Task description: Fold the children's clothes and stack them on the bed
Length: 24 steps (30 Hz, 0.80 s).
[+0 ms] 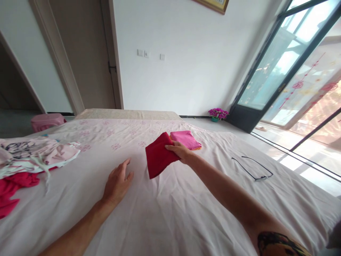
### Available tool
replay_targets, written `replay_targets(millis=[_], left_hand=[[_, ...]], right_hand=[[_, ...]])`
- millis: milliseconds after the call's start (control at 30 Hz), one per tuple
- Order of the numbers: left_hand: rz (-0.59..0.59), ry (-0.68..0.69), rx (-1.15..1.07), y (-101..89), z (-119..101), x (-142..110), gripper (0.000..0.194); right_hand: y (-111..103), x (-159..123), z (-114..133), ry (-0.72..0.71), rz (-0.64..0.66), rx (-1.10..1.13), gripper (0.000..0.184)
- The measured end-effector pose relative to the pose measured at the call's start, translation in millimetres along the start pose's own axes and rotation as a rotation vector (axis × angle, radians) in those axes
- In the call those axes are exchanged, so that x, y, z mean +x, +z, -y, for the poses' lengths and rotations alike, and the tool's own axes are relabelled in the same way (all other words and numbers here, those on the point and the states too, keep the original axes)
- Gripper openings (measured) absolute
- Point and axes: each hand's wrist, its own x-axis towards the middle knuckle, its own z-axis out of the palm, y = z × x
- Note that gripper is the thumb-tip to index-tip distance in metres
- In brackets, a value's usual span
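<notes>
My right hand [182, 151] grips a folded red cloth [161, 154] by its right edge, thumb on top. The cloth is tilted, its lower left corner hanging at or just above the sheet; I cannot tell if it touches. Right behind it lies a folded pink cloth [186, 139] with a strip of orange showing under its edge. To the left, my left hand [118, 181] hovers low over the bed sheet [149, 220], fingers apart and nothing in them.
Crumpled clothes [39, 156] and a red garment [16, 190] lie at the left. Eyeglasses [255, 174] rest on the right side of the bed. Beyond stand a pink stool [48, 122], a potted purple flower [218, 113] and a glass door [266, 78].
</notes>
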Motion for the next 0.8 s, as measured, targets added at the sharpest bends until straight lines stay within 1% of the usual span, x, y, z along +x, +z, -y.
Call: replay_targets(millis=[133,233,300,333,433,500,567,800], left_hand=[[0.028,0.010,-0.013,4.9,3.9,2.3,0.047],[0.037,0.002,-0.010,7.4,4.5,3.2,0.045],[0.051,0.002,-0.007,8.5,4.8,4.2,0.044],[0.058,0.003,-0.007,9.0,5.0,4.9,0.044],[0.063,0.004,-0.009,11.0,5.9,6.9,0.043],[0.062,0.008,-0.006,12.4,6.6,8.0,0.043],[0.064,0.017,-0.003,13.5,7.2,8.9,0.043],[0.091,0.055,0.022,14.1,6.9,11.6,0.040]], right_hand=[[-53.9,18.7,44.6,-0.105,-0.068,-0.014,0.016],[-94.9,36.2,64.5,-0.175,-0.107,0.030,0.015],[-120.4,47.7,66.2,-0.180,-0.160,0.028,0.014],[-132.1,52.9,63.4,-0.157,-0.207,0.009,0.013],[-160.3,64.3,46.8,-0.027,-0.347,-0.077,0.013],[-172.6,68.4,35.8,0.041,-0.380,-0.119,0.012],[-179.9,70.8,30.0,0.058,-0.376,-0.145,0.011],[-187.3,78.8,33.5,0.034,-0.371,-0.304,0.015]])
